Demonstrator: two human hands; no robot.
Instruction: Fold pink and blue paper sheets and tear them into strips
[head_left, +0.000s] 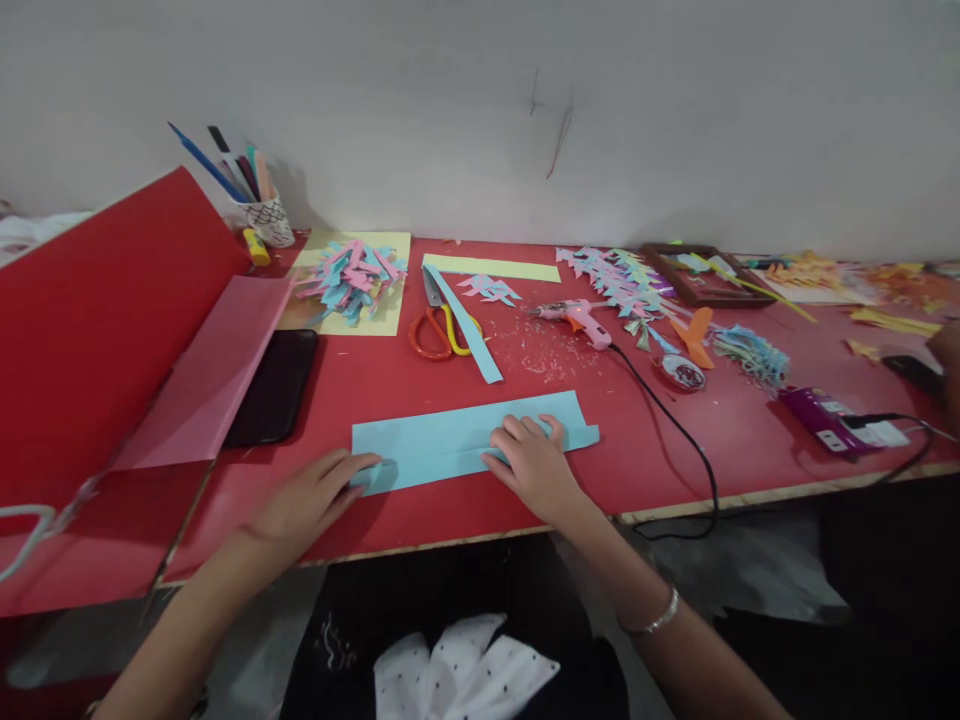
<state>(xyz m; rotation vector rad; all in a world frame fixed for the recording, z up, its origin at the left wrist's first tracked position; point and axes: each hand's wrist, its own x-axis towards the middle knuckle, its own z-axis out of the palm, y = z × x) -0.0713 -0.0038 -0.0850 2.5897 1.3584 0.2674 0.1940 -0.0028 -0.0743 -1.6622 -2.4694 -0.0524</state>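
Note:
A long sheet of light blue paper (pixel 427 440) lies crosswise near the table's front edge, its lower edge folded over along its length. At its left end, my left hand (pixel 319 490) has its fingertips closed on the folded corner. My right hand (pixel 531 460) rests on the right half with its fingers spread, pressing the fold down. Past my right hand, the folded flap stands a little off the sheet. Beyond the paper are scissors (pixel 442 325) with red and yellow handles, partly covered by a narrow blue paper strip (pixel 469 330).
A pink glue gun (pixel 577 316) with a black cable lies right of the scissors. Cut paper pieces (pixel 352 275) are heaped behind. At left are a phone (pixel 276 390), a red folder (pixel 112 330) and a pen cup (pixel 268 218). A purple power strip (pixel 817 420) and another person's hand (pixel 949 355) are at right.

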